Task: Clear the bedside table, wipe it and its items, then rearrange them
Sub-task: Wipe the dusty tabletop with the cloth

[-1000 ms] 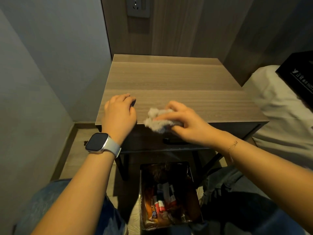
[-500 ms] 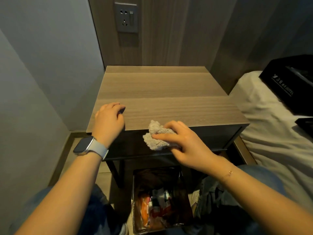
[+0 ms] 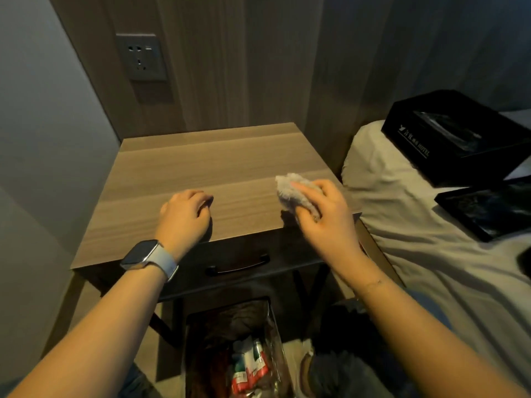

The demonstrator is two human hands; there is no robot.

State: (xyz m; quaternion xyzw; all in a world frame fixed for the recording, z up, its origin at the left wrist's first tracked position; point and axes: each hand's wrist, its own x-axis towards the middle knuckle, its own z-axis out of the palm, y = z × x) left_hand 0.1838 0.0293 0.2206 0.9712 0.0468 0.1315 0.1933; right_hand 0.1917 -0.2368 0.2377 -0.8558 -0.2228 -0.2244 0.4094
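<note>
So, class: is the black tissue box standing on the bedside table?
No, the black tissue box lies on the bed, beside the bedside table.

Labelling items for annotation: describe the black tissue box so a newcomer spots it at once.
Start at the bed right of the bedside table. The tissue box sits at its far end, beyond a flat black tray. Unlike the tray, it is tall, with white hotel lettering.
</note>
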